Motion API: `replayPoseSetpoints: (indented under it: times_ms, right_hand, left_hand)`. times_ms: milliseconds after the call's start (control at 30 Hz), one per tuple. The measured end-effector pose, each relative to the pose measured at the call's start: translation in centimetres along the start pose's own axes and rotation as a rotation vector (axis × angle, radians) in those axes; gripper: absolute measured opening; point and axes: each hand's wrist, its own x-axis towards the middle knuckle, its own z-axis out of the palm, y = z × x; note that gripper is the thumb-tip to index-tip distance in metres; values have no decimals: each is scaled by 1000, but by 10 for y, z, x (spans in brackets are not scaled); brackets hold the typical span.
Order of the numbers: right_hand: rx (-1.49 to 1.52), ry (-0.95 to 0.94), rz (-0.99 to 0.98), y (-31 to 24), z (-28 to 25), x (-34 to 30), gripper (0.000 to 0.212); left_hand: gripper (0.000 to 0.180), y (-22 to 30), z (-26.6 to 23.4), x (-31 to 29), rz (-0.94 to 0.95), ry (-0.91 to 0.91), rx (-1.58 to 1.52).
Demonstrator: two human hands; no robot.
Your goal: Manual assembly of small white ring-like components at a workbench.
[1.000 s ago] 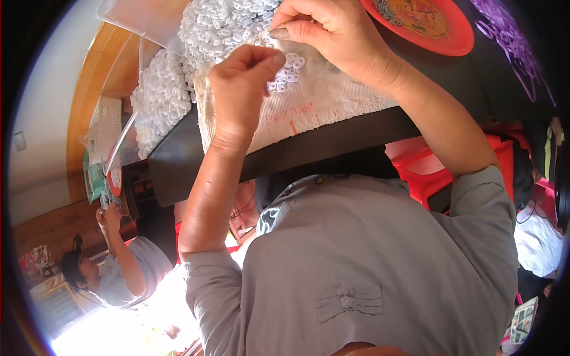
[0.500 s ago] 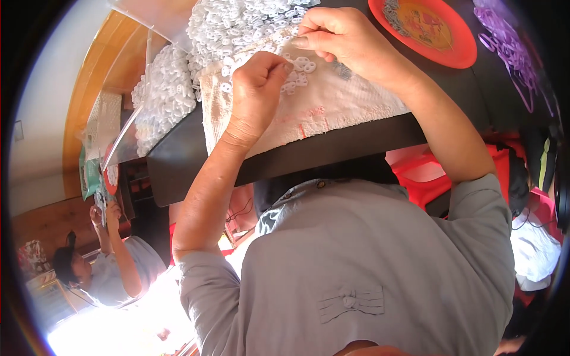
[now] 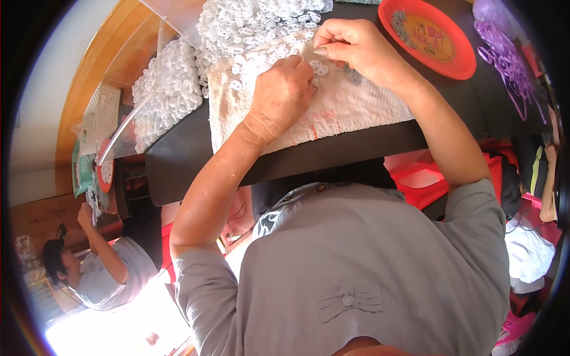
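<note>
- Between the left fingers [image 3: 305, 70] and the right fingers [image 3: 330, 37]: a few loose white pieces [image 3: 321, 69], small, flat and holed, lying on cloth; nearest to the left fingers, some perhaps touching them.
- Left hand [image 3: 276, 94]: back upward, fingers curled down toward the cloth; tips mostly hidden, so whether a piece is grasped cannot be made out. Low, bent pose seems suited to gathering small flat items.
- Right hand [image 3: 363, 50]: thumb and forefinger brought together in a pinch, just beyond and to the right of the left fingers; anything between the tips too small to discern. Pinch presumably serves fine handling.
- Beneath both sets of fingers: pale cloth [image 3: 371, 113], red markings, spread near the edge of the surface; perhaps laid there to stop pieces sliding.
- Beyond the left fingers: large heap of white pieces [image 3: 249, 26], trailing onto the cloth's far part; likely kept there for a short reach.
- Left of the left fingers, well apart: second white heap [image 3: 169, 86].
- Right of the right fingers, apart: red plate [image 3: 460, 70] bearing grey bits [image 3: 404, 28]; its raised rim probably keeps them together.
- Farther right of the right fingers: tangled purple strips [image 3: 503, 65].
- Below all of these: dark surface [image 3: 350, 137].
</note>
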Motion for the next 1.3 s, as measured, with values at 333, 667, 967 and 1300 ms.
replayPoseSetpoints:
  times_ms: [333, 667, 967, 1300]
  right_hand:
    - [21, 42, -78, 2, 5, 1, 6]
    - [142, 80, -128, -30, 26, 6, 6]
    - [30, 160, -203, -42, 52, 18, 6]
    - [381, 224, -102, -33, 68, 21, 6]
  left_hand:
    - [9, -3, -6, -5, -8, 87, -104]
    - [8, -2, -55, 1, -639, 149, -1128]
    - [9, -6, -58, -4, -621, 310, -1285]
    - [10, -12, -46, -10, -680, 381, -1298]
